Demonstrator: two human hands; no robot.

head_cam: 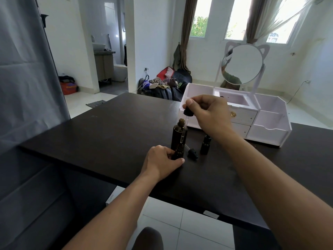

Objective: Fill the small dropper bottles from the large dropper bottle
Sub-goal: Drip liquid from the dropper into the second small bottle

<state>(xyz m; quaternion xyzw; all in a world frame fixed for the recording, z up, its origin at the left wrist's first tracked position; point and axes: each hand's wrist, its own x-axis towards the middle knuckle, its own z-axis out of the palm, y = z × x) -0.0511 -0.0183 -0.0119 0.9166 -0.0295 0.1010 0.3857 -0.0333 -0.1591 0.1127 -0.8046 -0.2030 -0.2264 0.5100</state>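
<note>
Dropper (185,123) pinched in right hand (209,112); left hand (162,159) grips small bottle (177,152); we keep tip centred, squeeze slowly.

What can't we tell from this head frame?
- Liquid level in large dropper bottle: dark glass.
- Small bottle: mostly hidden by left hand.
- Pipette contents: too thin to tell.
- Second small bottle fill: opaque.

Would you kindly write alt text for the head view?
A right hand holds a glass dropper over a small bottle gripped by the left hand on a dark table, the large bottle just behind.
</note>
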